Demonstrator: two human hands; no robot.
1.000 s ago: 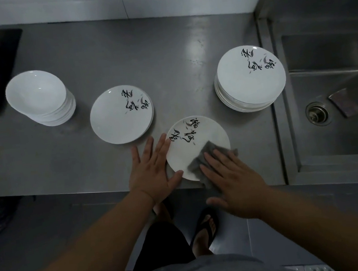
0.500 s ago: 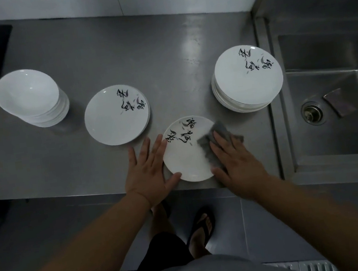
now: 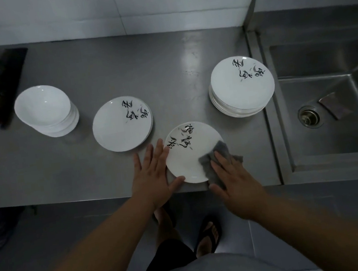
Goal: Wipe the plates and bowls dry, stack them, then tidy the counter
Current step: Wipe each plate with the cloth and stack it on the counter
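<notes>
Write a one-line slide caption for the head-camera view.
Right hand wipes a plate with a grey cloth; left hand steadies its rim.

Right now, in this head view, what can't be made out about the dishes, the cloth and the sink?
- Tall stack of white plates: count unreadable; rims merge.
- Stack of white bowls: count hidden by the top bowl.
- Grey cloth: partly covered by the right hand.
- White plate being wiped: wetness not visible; left hand overlaps its rim.
- Flat grey item beside the sink drain: too dim to identify.
</notes>
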